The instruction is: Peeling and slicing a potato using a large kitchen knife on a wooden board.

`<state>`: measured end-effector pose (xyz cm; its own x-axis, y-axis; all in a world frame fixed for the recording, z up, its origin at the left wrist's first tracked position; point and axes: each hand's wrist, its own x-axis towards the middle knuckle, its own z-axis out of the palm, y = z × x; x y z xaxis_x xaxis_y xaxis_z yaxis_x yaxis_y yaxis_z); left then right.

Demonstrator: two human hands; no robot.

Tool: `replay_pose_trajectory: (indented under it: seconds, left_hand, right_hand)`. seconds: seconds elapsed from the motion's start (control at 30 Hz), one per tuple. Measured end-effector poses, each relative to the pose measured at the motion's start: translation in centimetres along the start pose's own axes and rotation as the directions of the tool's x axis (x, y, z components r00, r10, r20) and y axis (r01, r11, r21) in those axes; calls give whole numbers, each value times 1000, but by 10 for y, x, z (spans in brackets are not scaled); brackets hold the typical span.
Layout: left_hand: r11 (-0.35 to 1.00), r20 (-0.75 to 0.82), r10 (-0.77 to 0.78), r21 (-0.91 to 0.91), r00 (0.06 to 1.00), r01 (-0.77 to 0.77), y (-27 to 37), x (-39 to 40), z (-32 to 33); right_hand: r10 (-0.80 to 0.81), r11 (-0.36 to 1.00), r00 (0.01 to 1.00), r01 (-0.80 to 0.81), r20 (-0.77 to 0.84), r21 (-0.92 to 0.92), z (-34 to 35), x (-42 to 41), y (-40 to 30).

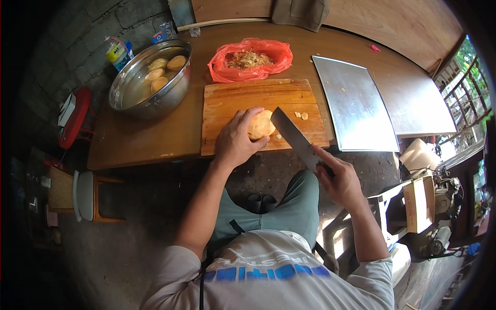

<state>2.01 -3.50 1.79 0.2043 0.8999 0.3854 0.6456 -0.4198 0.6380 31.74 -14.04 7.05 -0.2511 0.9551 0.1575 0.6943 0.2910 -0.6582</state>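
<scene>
My left hand point(239, 135) holds a peeled, pale yellow root vegetable point(260, 125) on a wooden cutting board point(240, 93). In my right hand point(338, 176) is the handle of a broad-bladed kitchen knife point(292, 133), its blade tip close to the right side of the vegetable. Small cut slices point(304, 116) lie on the board right of the blade. Behind the board, an open red plastic bag point(219, 69) holds a heap of peelings point(250, 59). Several peeled vegetables point(159, 84) sit in cloudy water in a large metal basin point(170, 93) at the left.
A flat metal sheet point(354, 104) lies on the wooden table point(178, 135), right of the board. Bottles point(117, 53) stand beyond the basin near the block wall. A chair point(85, 193) and a red stool point(79, 112) are at the left; a cardboard box point(419, 204) is at the lower right.
</scene>
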Motion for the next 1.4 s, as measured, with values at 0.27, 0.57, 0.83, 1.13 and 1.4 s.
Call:
replay_pose_trajectory:
  seconds: [0.27, 0.57, 0.83, 1.13, 1.4]
  left_hand:
    - [999, -48, -11, -32, 999, 9, -4, -1, 3]
    - [991, 30, -71, -110, 997, 74, -13, -1, 5]
    - [995, 8, -94, -28, 996, 94, -5, -7, 10]
    - [974, 106, -204, -76, 973, 212, -2, -6, 16]
    - [996, -64, -44, -79, 997, 39, -12, -11, 22]
  right_hand:
    - [10, 999, 994, -15, -107, -50, 14, 3, 5]
    - [-134, 987, 990, 138, 43, -86, 36, 13, -5]
    - [-108, 988, 994, 110, 23, -111, 47, 28, -1]
    - [-128, 992, 991, 127, -39, -15, 60, 51, 1]
    - [-160, 987, 987, 160, -6, 29, 65, 57, -5]
